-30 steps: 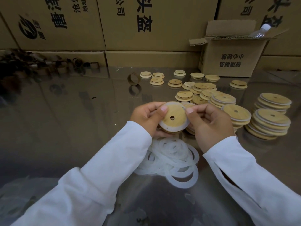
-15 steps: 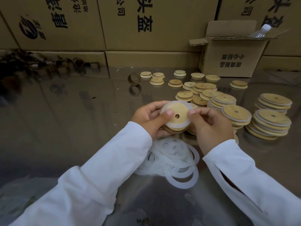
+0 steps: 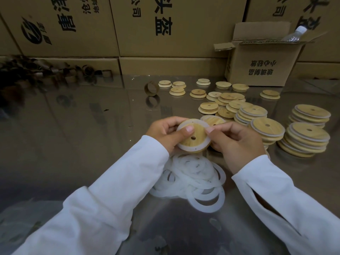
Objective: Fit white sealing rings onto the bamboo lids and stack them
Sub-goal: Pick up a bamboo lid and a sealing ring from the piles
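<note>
On the shiny steel table (image 3: pixel 73 144), stacks of ringed bamboo lids (image 3: pixel 305 138) sit at three o'clock of my hands and loose white sealing rings (image 3: pixel 198 177) pile at six. My left hand (image 3: pixel 163 132) and right hand (image 3: pixel 237 142) pinch one bamboo lid (image 3: pixel 199 133), its white ring (image 3: pixel 184 147) around the rim.

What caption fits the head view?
Left hand and right hand fit a white ring onto a bamboo lid above loose rings.

There is one ringed lid (image 3: pixel 198 131) at the centre, four stacks of ringed lids (image 3: pixel 305 138) at three o'clock and one open box (image 3: pixel 261 67) at one o'clock.
</note>
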`<state>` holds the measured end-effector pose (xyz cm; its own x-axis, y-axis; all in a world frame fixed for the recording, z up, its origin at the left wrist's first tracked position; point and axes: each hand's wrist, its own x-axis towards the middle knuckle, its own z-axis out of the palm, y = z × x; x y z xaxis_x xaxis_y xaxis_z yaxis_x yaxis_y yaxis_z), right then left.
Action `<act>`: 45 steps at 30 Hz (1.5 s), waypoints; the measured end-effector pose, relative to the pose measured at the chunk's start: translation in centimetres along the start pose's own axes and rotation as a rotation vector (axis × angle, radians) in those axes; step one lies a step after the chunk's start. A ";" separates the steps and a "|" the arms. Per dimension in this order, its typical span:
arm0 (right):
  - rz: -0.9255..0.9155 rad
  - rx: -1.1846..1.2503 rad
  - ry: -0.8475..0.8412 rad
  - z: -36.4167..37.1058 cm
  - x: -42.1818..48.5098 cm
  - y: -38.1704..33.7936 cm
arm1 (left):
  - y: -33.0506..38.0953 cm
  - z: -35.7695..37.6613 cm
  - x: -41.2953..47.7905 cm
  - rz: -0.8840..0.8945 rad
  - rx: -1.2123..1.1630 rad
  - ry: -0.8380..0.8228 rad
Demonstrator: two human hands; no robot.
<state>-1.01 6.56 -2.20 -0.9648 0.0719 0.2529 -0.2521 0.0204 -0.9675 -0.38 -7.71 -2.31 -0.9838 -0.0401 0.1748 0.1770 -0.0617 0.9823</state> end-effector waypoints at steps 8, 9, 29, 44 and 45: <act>-0.074 -0.096 -0.032 -0.1 -0.3 -0.5 | 0.3 -0.4 0.0 -0.024 -0.027 -0.004; -0.078 -0.098 -0.031 -0.2 -0.3 -0.5 | 0.3 -0.4 -0.1 -0.027 -0.036 -0.007; -0.159 -0.282 0.000 -0.1 -0.4 0.3 | 0.2 0.2 -0.3 -0.005 0.120 0.011; -0.153 -0.391 0.004 -0.2 0.0 -0.1 | 0.4 0.3 -0.3 0.017 0.041 0.055; -0.158 -0.395 0.008 -0.1 0.0 -0.1 | 0.4 0.3 -0.3 0.013 0.030 0.054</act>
<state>-0.96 6.67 -2.07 -0.9156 0.0449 0.3997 -0.3474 0.4126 -0.8421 -0.03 -7.41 -1.94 -0.9784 -0.0946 0.1840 0.1876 -0.0308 0.9818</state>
